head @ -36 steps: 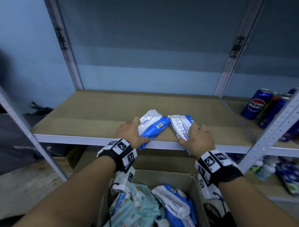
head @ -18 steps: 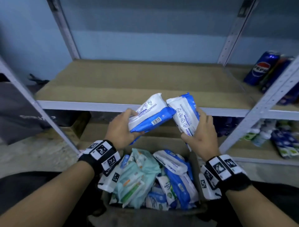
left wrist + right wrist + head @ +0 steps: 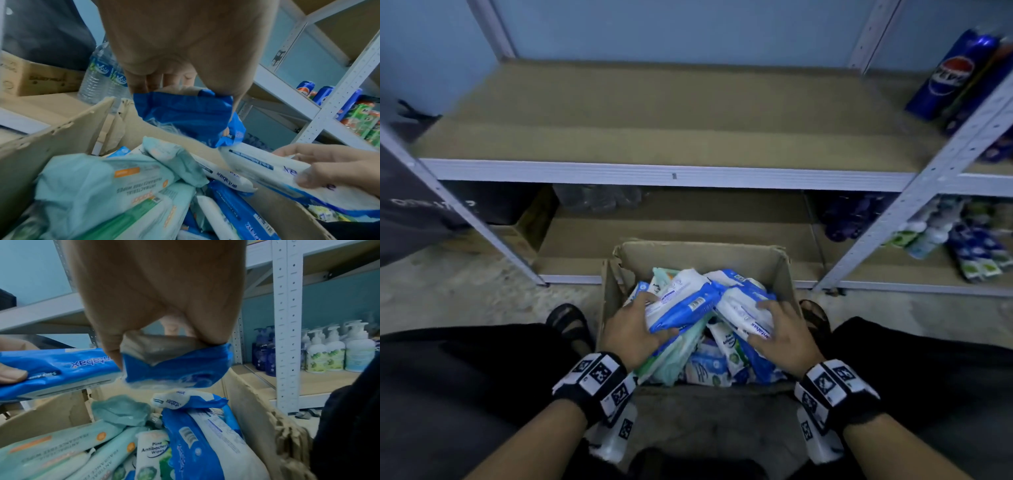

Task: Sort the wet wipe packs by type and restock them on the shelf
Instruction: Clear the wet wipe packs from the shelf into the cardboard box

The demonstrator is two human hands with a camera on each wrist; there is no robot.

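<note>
An open cardboard box (image 3: pixel 702 253) stands on the floor between my feet, full of wet wipe packs: blue-and-white ones and teal ones (image 3: pixel 674 359). Over the box my left hand (image 3: pixel 643 325) grips a blue-and-white pack (image 3: pixel 681 305) by its end. This same pack shows in the left wrist view (image 3: pixel 185 116). My right hand (image 3: pixel 780 335) grips a second blue-and-white pack (image 3: pixel 743 315), whose end shows in the right wrist view (image 3: pixel 176 366). The two held packs touch end to end. The brown shelf board (image 3: pixel 654 113) above carries no wipe packs.
Pepsi cans (image 3: pixel 948 75) stand at the shelf's right end. A grey slotted upright (image 3: pixel 914 205) slants down on the right, with pump bottles (image 3: pixel 337 350) on the low shelf behind it. Water bottles (image 3: pixel 98 76) and a carton sit to the left.
Both hands have come down from the shelf's front edge to the box, each still holding its blue-and-white pack. My view has tilted down from the shelf to the box.
</note>
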